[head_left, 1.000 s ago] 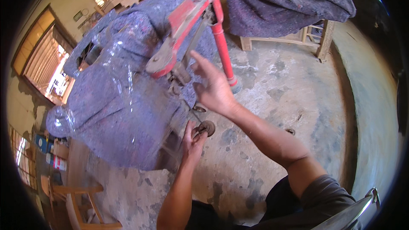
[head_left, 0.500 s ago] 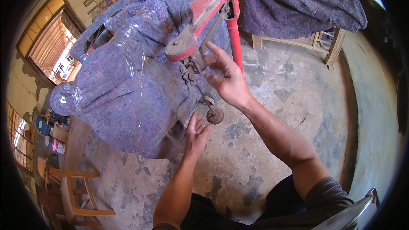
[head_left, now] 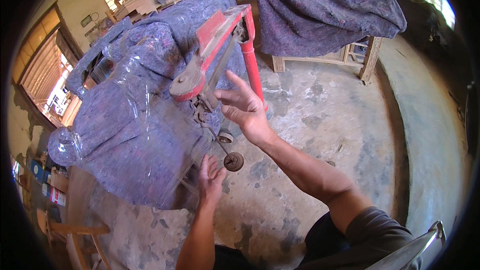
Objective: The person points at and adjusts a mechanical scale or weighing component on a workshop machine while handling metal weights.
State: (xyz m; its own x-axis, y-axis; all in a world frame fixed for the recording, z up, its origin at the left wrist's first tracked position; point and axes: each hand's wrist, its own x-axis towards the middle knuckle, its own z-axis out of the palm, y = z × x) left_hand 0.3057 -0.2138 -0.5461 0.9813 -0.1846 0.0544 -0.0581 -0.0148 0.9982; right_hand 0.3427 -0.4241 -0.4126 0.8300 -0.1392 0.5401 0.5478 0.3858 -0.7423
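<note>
R hand (head_left: 245, 110) open (by red trolley (head_left: 220, 35))

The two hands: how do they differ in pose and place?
The right hand is raised, fingers spread, beside the red hand truck; the left hand is lower, near the small wheel at the wrapped bundle. The right arm reaches farther than the left. Both are bare, open and holding nothing.

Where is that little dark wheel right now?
In the head view the small dark wheel sits low at centre, above the concrete floor, just right of the left hand and below the right hand.
</note>
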